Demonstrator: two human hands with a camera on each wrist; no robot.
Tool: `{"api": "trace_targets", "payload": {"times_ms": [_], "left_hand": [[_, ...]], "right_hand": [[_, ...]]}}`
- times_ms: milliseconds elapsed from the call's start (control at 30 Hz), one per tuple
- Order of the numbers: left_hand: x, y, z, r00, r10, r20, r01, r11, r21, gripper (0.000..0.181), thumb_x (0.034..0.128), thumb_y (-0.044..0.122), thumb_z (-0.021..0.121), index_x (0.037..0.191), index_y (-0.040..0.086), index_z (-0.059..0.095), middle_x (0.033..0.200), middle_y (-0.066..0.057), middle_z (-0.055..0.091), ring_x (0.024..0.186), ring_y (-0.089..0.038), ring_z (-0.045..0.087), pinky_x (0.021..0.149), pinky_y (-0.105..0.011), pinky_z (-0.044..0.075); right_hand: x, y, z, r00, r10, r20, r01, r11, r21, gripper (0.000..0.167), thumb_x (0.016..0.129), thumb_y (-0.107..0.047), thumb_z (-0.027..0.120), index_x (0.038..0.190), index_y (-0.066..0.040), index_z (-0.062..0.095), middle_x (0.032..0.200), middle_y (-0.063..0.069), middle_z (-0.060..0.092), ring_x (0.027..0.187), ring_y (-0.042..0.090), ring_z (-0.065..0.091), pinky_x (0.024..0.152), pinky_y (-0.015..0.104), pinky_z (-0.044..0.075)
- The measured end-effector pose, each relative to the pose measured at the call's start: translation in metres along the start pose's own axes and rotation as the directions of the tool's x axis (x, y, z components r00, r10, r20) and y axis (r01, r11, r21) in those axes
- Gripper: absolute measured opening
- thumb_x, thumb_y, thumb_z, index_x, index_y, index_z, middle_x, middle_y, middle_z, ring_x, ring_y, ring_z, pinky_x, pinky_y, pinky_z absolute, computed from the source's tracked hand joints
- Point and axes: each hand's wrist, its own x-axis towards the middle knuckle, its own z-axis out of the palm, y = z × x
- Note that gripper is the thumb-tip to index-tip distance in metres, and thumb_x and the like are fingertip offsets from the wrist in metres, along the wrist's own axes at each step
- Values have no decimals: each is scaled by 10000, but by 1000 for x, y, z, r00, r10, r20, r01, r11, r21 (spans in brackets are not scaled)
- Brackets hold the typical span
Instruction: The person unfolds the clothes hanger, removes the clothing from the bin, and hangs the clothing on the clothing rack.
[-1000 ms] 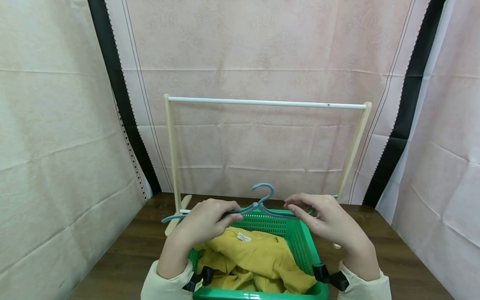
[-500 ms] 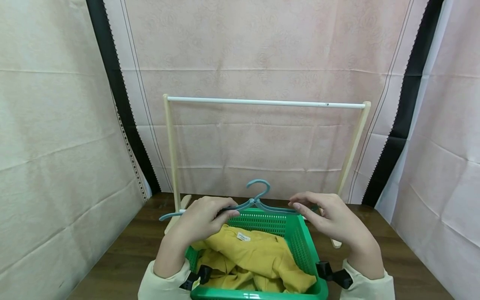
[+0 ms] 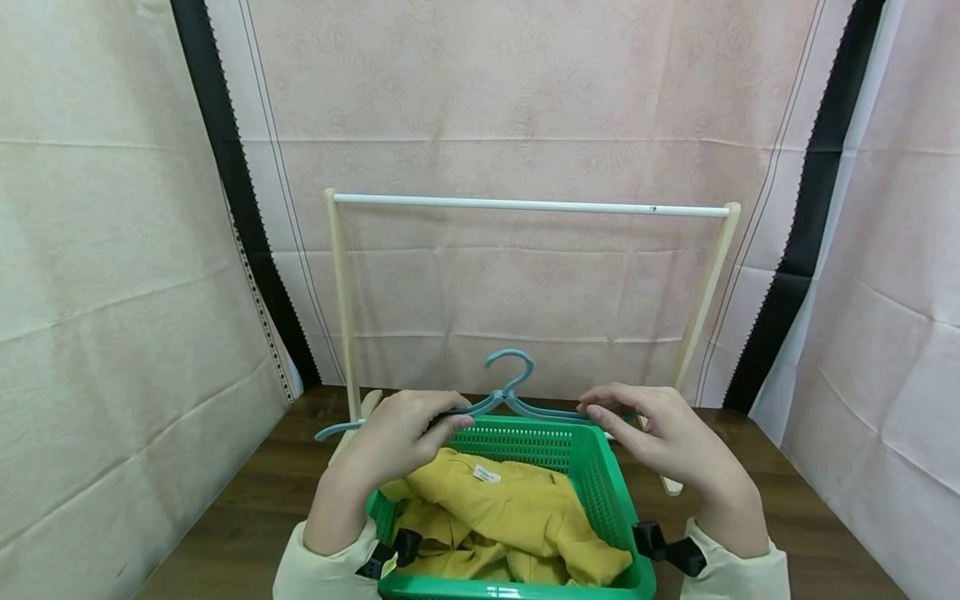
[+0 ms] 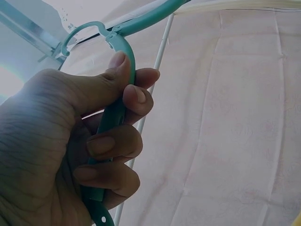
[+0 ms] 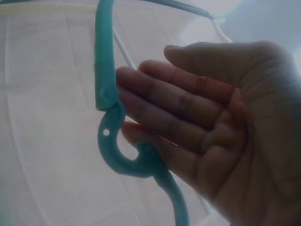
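"Where's the blue-green plastic hanger (image 3: 502, 396)?"

"At the far rim of the green perforated plastic basket (image 3: 517, 590), hook upward."

"And the hands?"

"The left hand (image 3: 408, 433) grips one arm of it, fingers curled right round. The right hand (image 3: 652, 425) has its fingers extended beside the other arm, thumb apart; whether they touch it, I can't tell."

"What's inside the basket?"

"A crumpled yellow cloth garment (image 3: 517, 512) with a small white label (image 3: 487, 473). Beyond the basket rises a cream-framed rack (image 3: 525, 203) with a white bar."
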Motion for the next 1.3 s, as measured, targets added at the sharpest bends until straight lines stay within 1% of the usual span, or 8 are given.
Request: {"api": "trace_targets", "payload": {"times_ms": [200,367,500,733,967,1133,1200,1300], "left_hand": [[0,-2,0,1000,14,-22,-14,1000,5,95,1013,254,634,1043,234,721,689,170,512,519,-11,364,494,-216,349],[0,-2,1,999,31,-41,-31,999,11,90,1015,239,631,1038,222,717,696,180,511,526,-3,375,494,-212,355],[-1,-3,1,996,56,-69,-55,998,19,78,1013,223,635,1026,221,713,715,198,525,544,13,393,500,-206,376],[-1,-2,1,992,73,-101,-71,997,30,75,1013,207,636,1016,213,711,723,196,532,560,17,421,504,-207,395],[0,-1,1,987,90,-133,-85,996,41,100,1022,235,622,1000,188,708,698,179,504,544,13,409,486,-201,371],[3,1,5,994,74,-85,-78,996,-43,100,1029,220,608,1019,199,705,701,146,533,544,-1,409,491,-208,374],[5,4,8,997,63,-46,-66,995,-74,118,1037,237,594,1035,201,706,702,146,530,537,-5,393,494,-207,365],[8,10,12,999,45,-5,-45,997,-69,142,1041,272,586,1058,211,714,696,163,518,529,-7,378,503,-204,356]], "right_hand": [[0,0,0,999,-35,-17,35,999,8,236,982,-52,652,1155,-198,718,1045,-109,726,861,52,658,692,265,541],[0,0,-1,1000,-12,-18,12,1000,-2,229,990,-67,645,1159,-202,719,1062,-114,727,946,60,679,778,311,572],[-1,0,-1,1000,-1,-22,1,1000,5,232,993,-72,642,1167,-204,719,1070,-107,728,973,69,683,803,313,573],[-2,0,-2,999,14,-32,-13,1000,18,237,992,-70,643,1170,-205,719,1075,-124,723,941,66,683,765,295,576],[0,0,0,999,3,-39,-3,1000,10,221,991,-75,647,1169,-182,722,1076,-122,717,838,57,657,661,261,547],[4,-1,6,998,-52,-37,53,998,28,248,977,-46,657,1166,-196,717,1070,-88,725,817,60,655,599,232,525],[7,-2,11,996,-90,-26,91,995,41,261,972,-35,660,1167,-200,713,1069,-77,728,850,65,668,614,230,533],[12,-6,19,991,-136,7,135,988,70,256,975,-49,662,1170,-209,706,1065,-85,727,905,68,687,675,239,556]]}}
